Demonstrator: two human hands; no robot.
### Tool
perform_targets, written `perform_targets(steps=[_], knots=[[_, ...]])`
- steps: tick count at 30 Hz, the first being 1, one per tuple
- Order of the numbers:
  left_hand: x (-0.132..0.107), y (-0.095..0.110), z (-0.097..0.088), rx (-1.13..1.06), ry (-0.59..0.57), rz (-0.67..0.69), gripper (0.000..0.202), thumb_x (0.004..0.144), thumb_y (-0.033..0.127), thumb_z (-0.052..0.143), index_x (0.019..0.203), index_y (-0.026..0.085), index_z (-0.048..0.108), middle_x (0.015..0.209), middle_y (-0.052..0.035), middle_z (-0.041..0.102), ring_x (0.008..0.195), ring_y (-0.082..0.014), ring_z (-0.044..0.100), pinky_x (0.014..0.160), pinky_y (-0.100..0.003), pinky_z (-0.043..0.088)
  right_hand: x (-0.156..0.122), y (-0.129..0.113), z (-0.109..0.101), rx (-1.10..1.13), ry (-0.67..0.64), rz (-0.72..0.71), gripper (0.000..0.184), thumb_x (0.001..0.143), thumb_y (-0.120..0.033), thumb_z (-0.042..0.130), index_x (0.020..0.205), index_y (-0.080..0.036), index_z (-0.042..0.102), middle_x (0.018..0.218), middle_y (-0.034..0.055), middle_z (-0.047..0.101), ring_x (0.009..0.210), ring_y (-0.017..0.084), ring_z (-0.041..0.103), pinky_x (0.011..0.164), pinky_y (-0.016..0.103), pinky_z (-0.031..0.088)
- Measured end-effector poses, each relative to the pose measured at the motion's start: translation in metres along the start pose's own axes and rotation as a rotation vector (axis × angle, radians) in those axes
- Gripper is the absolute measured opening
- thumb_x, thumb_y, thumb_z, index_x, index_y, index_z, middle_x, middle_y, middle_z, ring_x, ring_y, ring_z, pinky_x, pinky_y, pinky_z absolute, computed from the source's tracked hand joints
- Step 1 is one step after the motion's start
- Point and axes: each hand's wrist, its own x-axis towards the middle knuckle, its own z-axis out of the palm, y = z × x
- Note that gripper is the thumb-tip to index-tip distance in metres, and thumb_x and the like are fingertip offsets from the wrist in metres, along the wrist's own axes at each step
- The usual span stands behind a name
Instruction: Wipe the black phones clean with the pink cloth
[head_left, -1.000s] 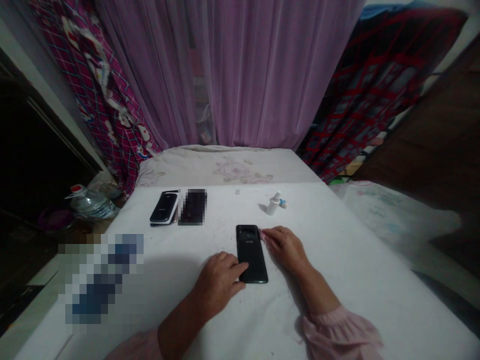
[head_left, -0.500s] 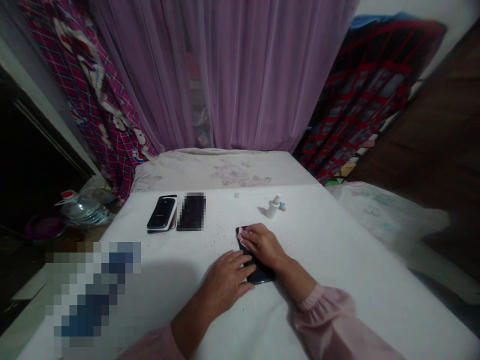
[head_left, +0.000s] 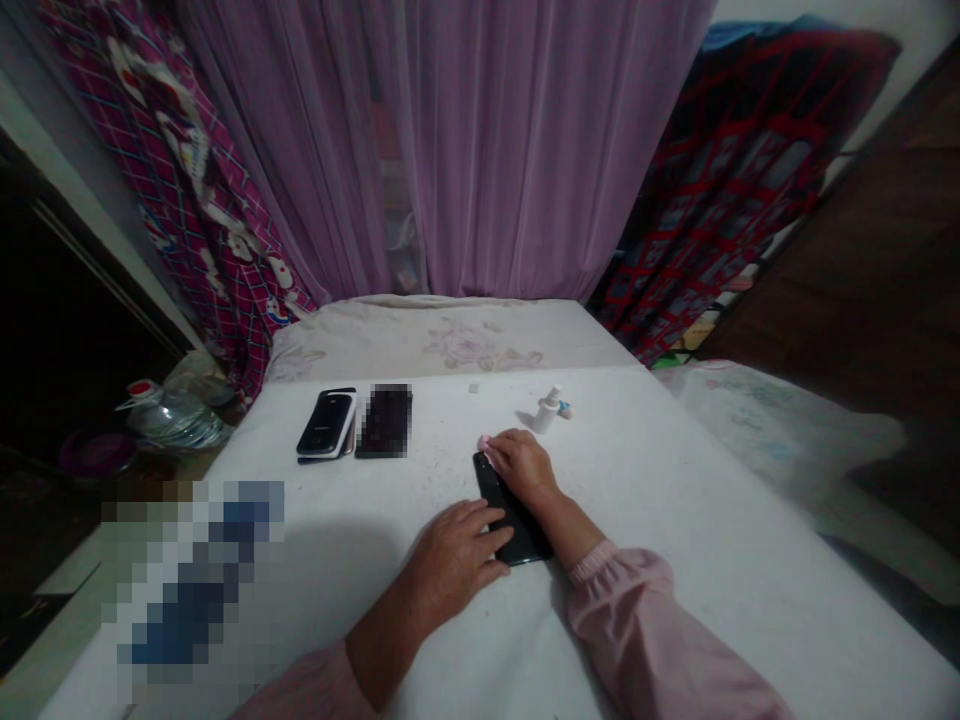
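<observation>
A black smartphone [head_left: 514,525] lies back-up on the white-covered surface [head_left: 675,530], tilted, with its top end to the far left. My left hand [head_left: 454,545] rests against its lower left side, fingers lying over the edge. My right hand [head_left: 521,465] lies over the phone's upper end and pinches a small pink cloth [head_left: 484,442] at the fingertips. The cloth touches the phone's top corner. Part of the phone's back is hidden under my right hand.
Two more phones, one in a black case [head_left: 326,422] and one pixelated [head_left: 384,420], lie at the far side. A small white bottle [head_left: 547,410] stands to their right. A blurred blue-and-white object [head_left: 191,580] sits at the near left, and a pillow [head_left: 435,340] lies beyond.
My right hand has slid toward the phone's top end with the pink cloth, and my forearm now shows more. The phone has tilted slightly. My left hand has barely moved.
</observation>
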Motion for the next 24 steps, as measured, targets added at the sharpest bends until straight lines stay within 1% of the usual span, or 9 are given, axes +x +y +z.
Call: perform_targets(steps=[3,6,8,11,13,16,18,21,24], knots=[[-0.001,0.003,0.001,0.019,0.008,0.000,0.039,0.083,0.037,0.073,0.119,0.026,0.066,0.124,-0.0047,0.068,0.117,-0.0236,0.061,0.102,-0.043,0.049,-0.035,0.007,-0.017,0.088,-0.009,-0.082,0.022,0.094,-0.028,0.055,0.096,-0.025,0.077,0.092,0.0086,0.071,0.087,0.022,0.061,0.076,0.032,0.050],[0.004,0.015,0.005,0.047,0.039,-0.009,0.037,0.083,0.038,0.073,0.116,0.024,0.066,0.121,-0.0068,0.068,0.114,-0.0243,0.062,0.100,-0.043,0.049,-0.073,0.015,-0.037,0.264,-0.029,-0.070,0.024,0.094,-0.032,0.053,0.096,-0.028,0.077,0.090,0.0072,0.071,0.084,0.021,0.064,0.072,0.033,0.052],[0.012,0.026,0.005,0.082,0.031,-0.019,0.034,0.082,0.040,0.074,0.109,0.020,0.067,0.113,-0.0086,0.070,0.105,-0.0253,0.064,0.095,-0.043,0.051,-0.088,0.021,-0.047,0.404,0.005,0.010,0.024,0.092,-0.038,0.055,0.091,-0.028,0.077,0.086,0.0068,0.071,0.080,0.021,0.065,0.072,0.033,0.054],[0.032,0.034,0.000,0.140,-0.091,-0.028,0.030,0.080,0.043,0.075,0.093,0.016,0.068,0.090,-0.0072,0.070,0.089,-0.0259,0.066,0.083,-0.040,0.053,-0.090,0.032,-0.056,0.601,0.213,0.249,0.031,0.084,-0.049,0.062,0.081,-0.023,0.077,0.075,0.0069,0.069,0.070,0.021,0.064,0.069,0.035,0.054],[0.048,0.025,-0.008,0.109,-0.190,0.062,0.031,0.078,0.046,0.075,0.088,0.018,0.068,0.089,-0.0059,0.070,0.088,-0.0249,0.066,0.081,-0.037,0.052,-0.085,0.038,-0.058,0.730,0.321,0.428,0.038,0.078,-0.055,0.066,0.081,-0.018,0.076,0.064,0.0048,0.065,0.061,0.019,0.060,0.062,0.035,0.052],[0.071,-0.008,-0.020,0.061,-0.241,0.198,0.059,0.072,0.048,0.080,0.121,0.022,0.061,0.130,-0.0096,0.062,0.120,-0.0278,0.058,0.104,-0.041,0.041,-0.078,0.045,-0.057,0.818,0.339,0.562,0.043,0.070,-0.057,0.072,0.081,-0.016,0.076,0.058,0.0031,0.063,0.055,0.017,0.056,0.055,0.033,0.049],[0.084,-0.032,-0.024,0.111,-0.297,0.151,0.082,0.064,0.054,0.083,0.132,0.022,0.052,0.144,-0.0144,0.051,0.134,-0.0332,0.046,0.111,-0.050,0.031,-0.077,0.047,-0.054,0.783,0.340,0.559,0.042,0.067,-0.057,0.073,0.079,-0.017,0.077,0.065,0.0052,0.067,0.059,0.019,0.059,0.057,0.033,0.051],[0.097,-0.048,-0.025,0.118,-0.386,0.128,0.092,0.059,0.062,0.082,0.134,0.019,0.050,0.143,-0.0165,0.052,0.134,-0.0346,0.045,0.113,-0.055,0.026,-0.079,0.050,-0.050,0.746,0.321,0.526,0.041,0.069,-0.057,0.071,0.079,-0.018,0.077,0.073,0.0074,0.070,0.067,0.021,0.063,0.062,0.035,0.052],[0.097,-0.039,-0.024,0.168,-0.318,0.045,0.081,0.058,0.064,0.082,0.119,0.016,0.059,0.123,-0.0150,0.065,0.119,-0.0331,0.057,0.114,-0.056,0.026,-0.082,0.052,-0.048,0.732,0.304,0.491,0.041,0.073,-0.057,0.067,0.081,-0.017,0.076,0.076,0.0083,0.071,0.072,0.023,0.065,0.066,0.036,0.053]])
